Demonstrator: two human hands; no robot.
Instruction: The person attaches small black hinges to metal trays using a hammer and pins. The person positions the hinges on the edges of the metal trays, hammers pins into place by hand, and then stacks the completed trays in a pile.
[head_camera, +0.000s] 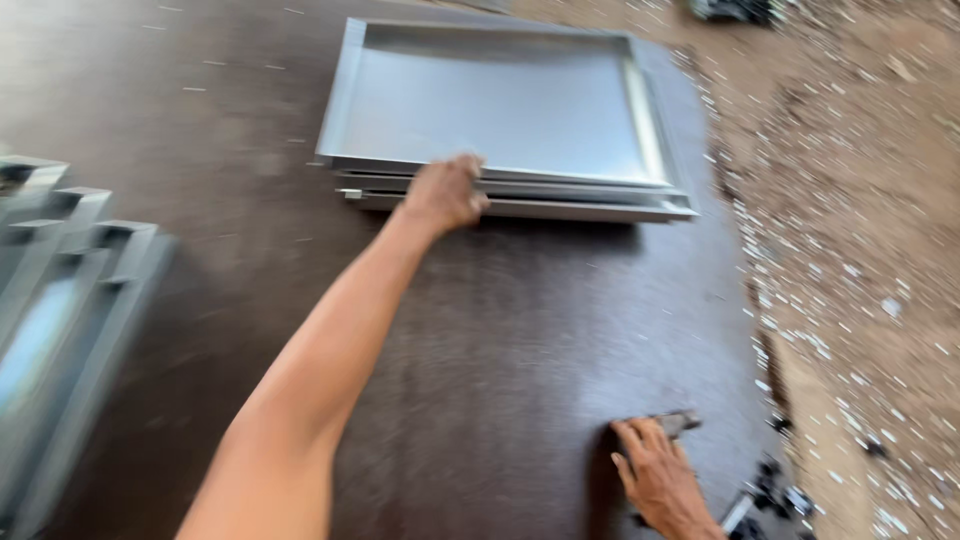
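Under my left grip (445, 193), a stack of shallow grey sheet-metal trays (500, 110) lies flat, rims up, in the upper middle of the frame on the dark brown worktop (520, 340). My right grip (660, 475) presses a small dark metal tool (678, 423) at lower right.

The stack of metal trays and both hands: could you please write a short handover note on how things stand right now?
Left hand: stretched out, gripping the near edge of the stack of metal trays, which has shallow grey pans nested on the dark board.
Right hand: flat on the board near its right edge, fingers over a small dark tool; grip unclear through blur.
Also there: grey metal frames leaning at the left, and metal scraps on the dirt floor at the right.
Done: trays sit stacked.
Left: cannot tell from this view.
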